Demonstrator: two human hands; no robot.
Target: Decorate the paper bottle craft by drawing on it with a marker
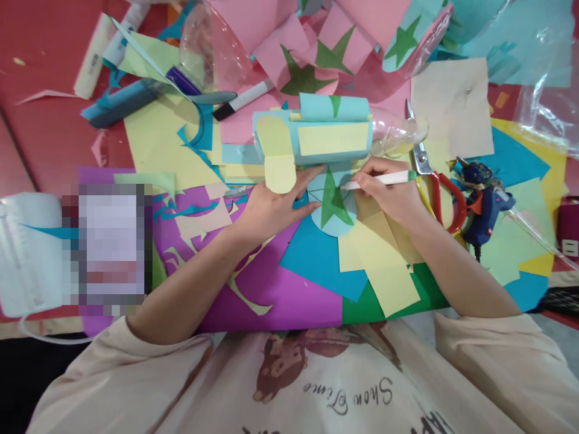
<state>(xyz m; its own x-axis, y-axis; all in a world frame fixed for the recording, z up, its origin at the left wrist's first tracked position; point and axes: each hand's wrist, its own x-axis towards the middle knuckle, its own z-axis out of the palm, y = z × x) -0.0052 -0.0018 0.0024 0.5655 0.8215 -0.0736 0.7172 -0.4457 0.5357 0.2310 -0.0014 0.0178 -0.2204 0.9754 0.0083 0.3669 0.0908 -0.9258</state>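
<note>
A green star (333, 202) is coloured on a light blue paper piece with a rounded end (322, 181), in the middle of the head view. My right hand (384, 184) grips a white marker with a green end (392, 178), its tip on or just over the star's right arm. With fingers spread, my left hand (275, 208) lies flat at the piece's left edge. Just beyond is a plastic bottle (398, 134) on its side, wrapped in light blue paper with a yellow panel (333, 138). A pale yellow strip (280, 173) hangs from it beside my left hand.
Red-handled scissors (446, 199) and a blue glue gun (486, 217) lie to the right. Pink paper with green stars (307, 72) stands at the back. Paper scraps (199, 217) cover purple paper (289, 298). A white bottle (93, 57) lies back left; a blurred device (111, 241) sits left.
</note>
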